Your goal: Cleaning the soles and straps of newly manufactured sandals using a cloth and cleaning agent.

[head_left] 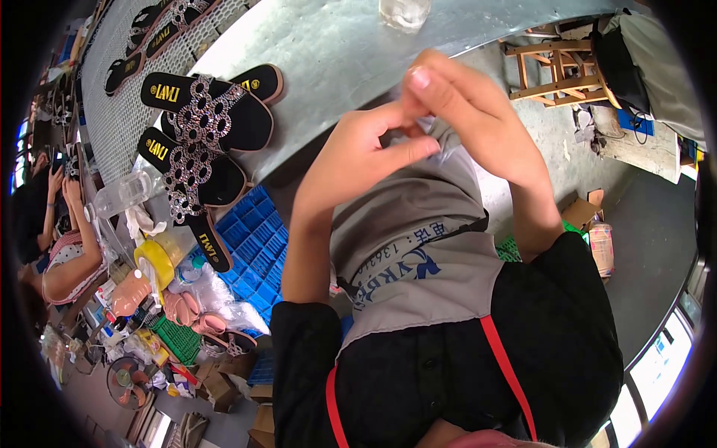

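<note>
My left hand (362, 153) and my right hand (467, 112) meet in front of my grey apron (418, 216), beside the metal table's edge. The fingers of both are bent, and their tips come together. A bit of clear, thin plastic (446, 154) shows under the fingers; I cannot make out how it is gripped. Left of my hands, black slide sandals (213, 119) with round, jewelled straps lie overlapping on the table. Another jewelled sandal (196, 175) lies nearer me, partly over the edge.
The metal table (321, 52) curves across the front, with a clear container (405, 13) at its far side. More sandals (123, 72) rest on white mesh at far left. Blue crates (254, 254) stand below left, a wooden stool (556, 71) at right. Another person's arm (78, 254) shows at left.
</note>
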`<action>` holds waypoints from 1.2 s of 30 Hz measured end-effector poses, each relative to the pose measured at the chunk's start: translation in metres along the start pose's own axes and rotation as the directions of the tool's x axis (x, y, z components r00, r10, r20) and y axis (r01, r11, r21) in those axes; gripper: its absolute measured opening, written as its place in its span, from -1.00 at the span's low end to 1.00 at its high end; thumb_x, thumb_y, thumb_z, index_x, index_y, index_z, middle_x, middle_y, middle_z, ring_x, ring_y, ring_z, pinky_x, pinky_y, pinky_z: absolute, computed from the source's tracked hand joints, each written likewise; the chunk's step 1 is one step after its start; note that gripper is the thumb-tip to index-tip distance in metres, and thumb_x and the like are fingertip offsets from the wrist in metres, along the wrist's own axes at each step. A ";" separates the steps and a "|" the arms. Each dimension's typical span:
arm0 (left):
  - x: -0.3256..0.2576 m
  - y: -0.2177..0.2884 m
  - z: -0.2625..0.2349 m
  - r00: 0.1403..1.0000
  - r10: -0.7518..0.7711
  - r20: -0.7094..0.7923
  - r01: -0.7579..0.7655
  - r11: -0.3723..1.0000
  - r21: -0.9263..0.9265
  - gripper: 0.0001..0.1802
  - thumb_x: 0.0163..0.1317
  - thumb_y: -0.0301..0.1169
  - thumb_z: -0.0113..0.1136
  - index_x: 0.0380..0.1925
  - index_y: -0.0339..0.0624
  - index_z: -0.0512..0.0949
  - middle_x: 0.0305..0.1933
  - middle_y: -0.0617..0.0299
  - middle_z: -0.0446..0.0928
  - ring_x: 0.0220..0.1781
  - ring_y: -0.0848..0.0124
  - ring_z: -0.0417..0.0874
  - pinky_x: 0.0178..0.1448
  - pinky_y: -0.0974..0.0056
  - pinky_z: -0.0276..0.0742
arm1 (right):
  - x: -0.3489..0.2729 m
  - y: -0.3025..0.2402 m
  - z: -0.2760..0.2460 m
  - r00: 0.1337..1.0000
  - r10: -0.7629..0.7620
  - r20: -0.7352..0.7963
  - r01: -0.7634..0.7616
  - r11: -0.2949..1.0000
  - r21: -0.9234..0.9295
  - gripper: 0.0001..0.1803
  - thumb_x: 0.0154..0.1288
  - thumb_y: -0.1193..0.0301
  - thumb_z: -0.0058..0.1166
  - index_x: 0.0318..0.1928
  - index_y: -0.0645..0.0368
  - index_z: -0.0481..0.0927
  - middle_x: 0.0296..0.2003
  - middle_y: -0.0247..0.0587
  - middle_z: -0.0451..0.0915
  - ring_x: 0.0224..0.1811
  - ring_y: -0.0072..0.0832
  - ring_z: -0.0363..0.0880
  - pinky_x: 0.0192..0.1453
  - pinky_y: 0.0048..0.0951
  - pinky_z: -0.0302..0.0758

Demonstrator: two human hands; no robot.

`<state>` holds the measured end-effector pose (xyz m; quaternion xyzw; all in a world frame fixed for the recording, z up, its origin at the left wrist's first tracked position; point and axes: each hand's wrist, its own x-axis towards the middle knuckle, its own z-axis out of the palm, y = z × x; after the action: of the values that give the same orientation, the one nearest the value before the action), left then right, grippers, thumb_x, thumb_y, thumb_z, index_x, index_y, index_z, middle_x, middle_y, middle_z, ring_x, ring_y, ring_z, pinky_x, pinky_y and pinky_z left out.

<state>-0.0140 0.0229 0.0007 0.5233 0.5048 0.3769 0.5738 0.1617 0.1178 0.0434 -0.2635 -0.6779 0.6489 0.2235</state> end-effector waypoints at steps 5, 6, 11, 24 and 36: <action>-0.012 -0.014 0.018 0.952 0.015 -0.307 -0.174 0.849 -0.499 -0.81 0.48 -0.46 0.27 -0.04 -0.38 0.67 -0.13 0.16 0.72 -0.09 0.49 0.72 0.03 0.33 0.63 | -0.010 0.017 -0.012 0.952 -0.023 -0.306 0.029 0.999 0.016 -0.67 0.64 0.21 0.10 0.14 0.20 0.57 -0.21 -0.41 0.56 -0.18 -0.66 0.50 -0.06 -0.55 0.45; -0.013 -0.014 0.022 0.960 0.023 -0.279 -0.201 0.751 -0.629 -0.82 0.50 -0.47 0.24 -0.04 -0.38 0.65 -0.12 0.17 0.72 -0.10 0.50 0.71 0.03 0.34 0.62 | -0.014 0.029 -0.010 0.977 -0.016 -0.213 0.053 0.984 0.171 -0.62 0.61 0.20 0.14 0.19 0.22 0.56 -0.16 -0.38 0.59 -0.11 -0.62 0.53 0.03 -0.51 0.47; -0.018 -0.039 0.029 0.935 -0.037 -0.354 -0.209 0.747 -0.631 -0.88 0.52 -0.51 0.19 -0.05 -0.32 0.60 -0.10 0.20 0.70 -0.09 0.54 0.66 0.04 0.37 0.55 | -0.033 0.057 0.014 0.987 0.152 0.057 -0.162 0.894 0.417 -0.63 0.53 0.32 0.28 0.20 0.24 0.61 -0.04 -0.37 0.63 -0.02 -0.62 0.57 0.12 -0.50 0.49; -0.034 -0.048 0.041 0.686 -0.050 -0.726 -0.355 0.848 -0.394 -0.92 0.50 -0.51 0.19 -0.08 -0.24 0.55 -0.22 0.39 0.48 -0.19 0.64 0.41 -0.03 0.47 0.33 | -0.027 0.070 0.037 0.979 0.145 -0.145 -0.051 0.855 0.516 -0.79 0.61 0.33 0.19 -0.24 0.14 0.59 -0.26 -0.50 0.54 -0.20 -0.74 0.40 -0.08 -0.56 0.38; -0.015 -0.031 0.033 0.748 -0.083 -0.659 -0.381 0.759 -0.528 -0.85 0.53 -0.48 0.22 0.01 -0.23 0.54 -0.15 0.34 0.60 -0.13 0.64 0.53 -0.02 0.47 0.43 | -0.034 0.086 0.021 0.967 0.217 0.131 -0.249 0.719 0.648 -0.73 0.42 0.36 0.39 -0.27 0.05 0.49 -0.33 -0.48 0.51 -0.42 -0.77 0.35 -0.43 -0.65 0.25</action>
<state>0.0117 -0.0044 -0.0289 0.1767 0.4664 0.7280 0.4703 0.1796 0.0812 -0.0420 -0.2356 -0.3714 0.8748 0.2031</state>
